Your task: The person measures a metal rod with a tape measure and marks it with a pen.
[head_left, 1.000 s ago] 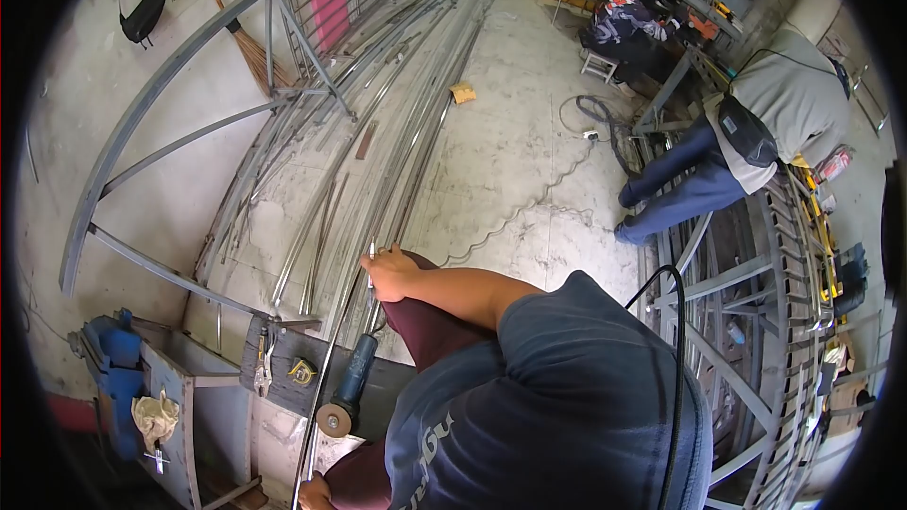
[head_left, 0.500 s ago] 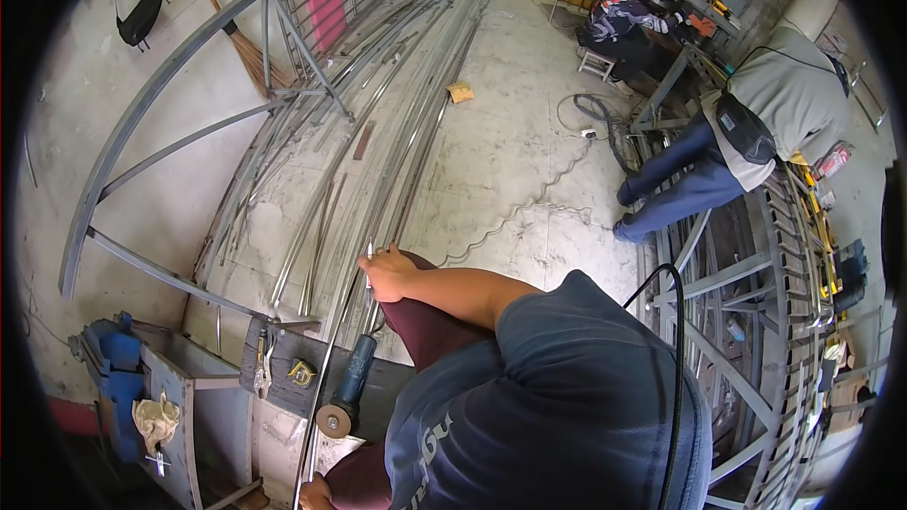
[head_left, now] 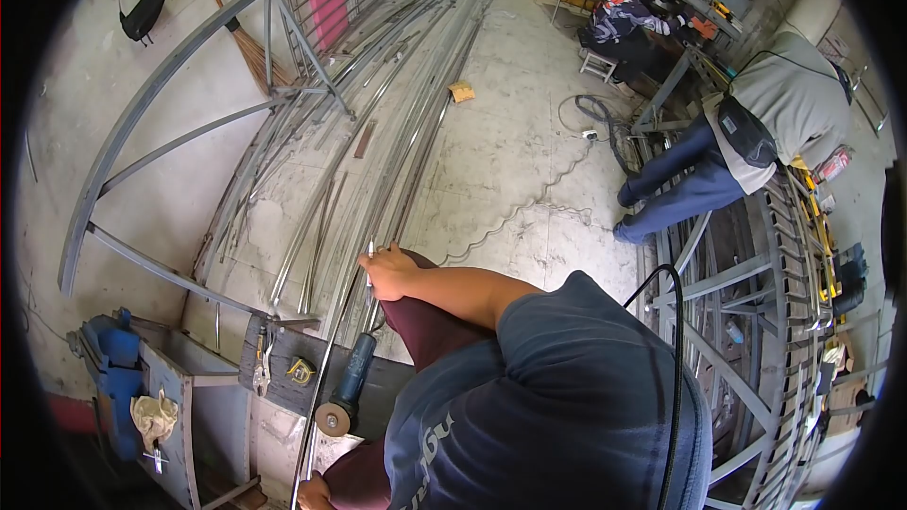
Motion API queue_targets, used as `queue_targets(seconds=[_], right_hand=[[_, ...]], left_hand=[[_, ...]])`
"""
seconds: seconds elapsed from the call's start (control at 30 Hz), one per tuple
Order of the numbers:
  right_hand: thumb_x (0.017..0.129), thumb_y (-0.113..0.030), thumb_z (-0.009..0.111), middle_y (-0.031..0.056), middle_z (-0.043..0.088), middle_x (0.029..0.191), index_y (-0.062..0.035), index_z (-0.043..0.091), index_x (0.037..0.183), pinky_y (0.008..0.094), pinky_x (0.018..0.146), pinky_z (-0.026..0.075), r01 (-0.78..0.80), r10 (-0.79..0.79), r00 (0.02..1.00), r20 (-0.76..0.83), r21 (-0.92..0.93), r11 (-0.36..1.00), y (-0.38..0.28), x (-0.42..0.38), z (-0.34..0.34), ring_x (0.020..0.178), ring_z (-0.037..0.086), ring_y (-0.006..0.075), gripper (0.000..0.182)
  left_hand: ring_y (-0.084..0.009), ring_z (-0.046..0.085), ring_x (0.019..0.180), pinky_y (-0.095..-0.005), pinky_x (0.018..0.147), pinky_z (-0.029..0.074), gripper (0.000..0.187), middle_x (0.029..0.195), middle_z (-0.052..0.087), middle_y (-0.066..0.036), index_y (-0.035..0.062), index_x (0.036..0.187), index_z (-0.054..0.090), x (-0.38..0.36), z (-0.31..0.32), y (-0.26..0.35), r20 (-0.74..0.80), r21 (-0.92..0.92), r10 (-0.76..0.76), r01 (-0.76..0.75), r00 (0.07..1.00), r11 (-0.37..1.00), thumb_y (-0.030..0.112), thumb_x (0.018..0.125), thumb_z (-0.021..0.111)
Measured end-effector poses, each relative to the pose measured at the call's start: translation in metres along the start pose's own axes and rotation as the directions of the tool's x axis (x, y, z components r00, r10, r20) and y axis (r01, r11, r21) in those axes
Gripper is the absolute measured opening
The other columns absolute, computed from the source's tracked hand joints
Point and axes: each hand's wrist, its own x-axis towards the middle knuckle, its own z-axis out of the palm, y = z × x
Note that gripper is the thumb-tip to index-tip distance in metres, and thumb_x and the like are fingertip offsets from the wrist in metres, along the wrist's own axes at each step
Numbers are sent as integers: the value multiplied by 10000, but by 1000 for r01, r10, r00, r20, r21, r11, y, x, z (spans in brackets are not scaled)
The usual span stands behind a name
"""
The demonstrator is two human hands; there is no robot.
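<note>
My right hand (head_left: 389, 272) is closed around a slim white pen-like marker (head_left: 370, 251), held upright over long metal tubes by my knee. At the bottom edge my left hand (head_left: 315, 492) is partly cut off, its fingers closed at a shiny metal tube (head_left: 318, 387) that runs up towards my right hand. Between the hands, an angle grinder (head_left: 355, 366) with a brown disc lies on a dark board (head_left: 389, 380). Left of the tube, locking pliers (head_left: 263, 370) and a yellow tape measure (head_left: 301, 371) rest on the same board.
Long metal bars (head_left: 378, 156) cover the floor ahead. A curved steel frame (head_left: 128, 123) leans at left, above a blue vise (head_left: 113, 359). A standing co-worker (head_left: 699, 165) bends over a metal frame (head_left: 746, 274) at right; another person (head_left: 624, 24) sits farther back. A cable (head_left: 515, 217) crosses the floor.
Nothing clearly moves in the hands or among the tools. The whole view shifts very slightly.
</note>
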Motion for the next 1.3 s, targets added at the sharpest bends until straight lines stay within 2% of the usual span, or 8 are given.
queue_targets(seconds=[0.73,0.8,0.9,0.93,0.97,1.1,1.23,1.3], right_hand=[[840,-301,813,216,743,1240,-12,577,1365,624,1117,444,22,-22,999,-35,-12,1000,6,7,12,1260,673,412,644],[795,-264,803,252,746,1209,-41,641,1312,562,1077,534,-19,19,1000,3,13,1000,7,2,4,1181,716,430,586],[749,-205,777,262,763,1134,-52,760,1138,533,985,592,-79,82,996,-37,88,993,9,2,11,1109,735,443,418],[761,-192,770,260,771,1065,-46,760,1112,529,947,606,-13,20,984,-177,37,999,8,1,13,1047,748,450,380],[866,-276,756,252,777,1156,-72,699,1303,541,998,589,0,2,999,-34,39,999,10,8,7,1085,744,470,486],[885,-364,829,243,751,1219,-49,613,1256,569,1071,504,-49,44,999,-32,-182,982,-1,11,-1,1233,695,407,533],[892,-372,851,240,753,1164,-68,575,1268,537,1081,485,-9,-3,998,-64,-188,982,-7,16,5,1168,713,417,556],[886,-369,851,225,761,1162,-75,585,1263,540,1062,502,-18,6,998,-62,-195,981,-3,20,9,1160,719,415,547]], left_hand=[[-429,711,1287,-504,1112,546,720,1360,739,-274,-38,1267,791,9,6,-1,-27,8,9,-9,1000,1000,572,962,559],[-427,717,1283,-503,1118,547,762,1352,737,-293,-55,1263,787,33,39,-23,-90,28,-23,26,996,999,596,944,554],[-437,688,1323,-520,1127,542,781,1387,714,-299,-62,1313,756,-15,-6,-3,43,10,-35,35,998,999,616,997,529],[-430,678,1341,-517,1128,544,771,1436,690,-292,-42,1368,731,-28,-15,4,-17,-51,-51,50,999,997,611,1003,545],[-414,667,1362,-509,1136,540,765,1473,673,-279,-21,1416,707,-25,-9,3,-9,-60,-101,100,995,993,605,1000,564],[-404,704,1294,-497,1108,551,658,1341,748,-259,12,1325,746,-19,-4,4,-87,-123,-128,117,988,985,563,1017,561],[-432,698,1247,-555,1060,549,493,1334,719,-231,49,1396,643,-14,4,0,-255,-240,-189,128,948,962,410,1065,594],[-405,649,1307,-553,1081,526,450,1394,674,-191,73,1402,632,4,15,-14,-375,-203,-10,-72,927,976,378,1071,605]])
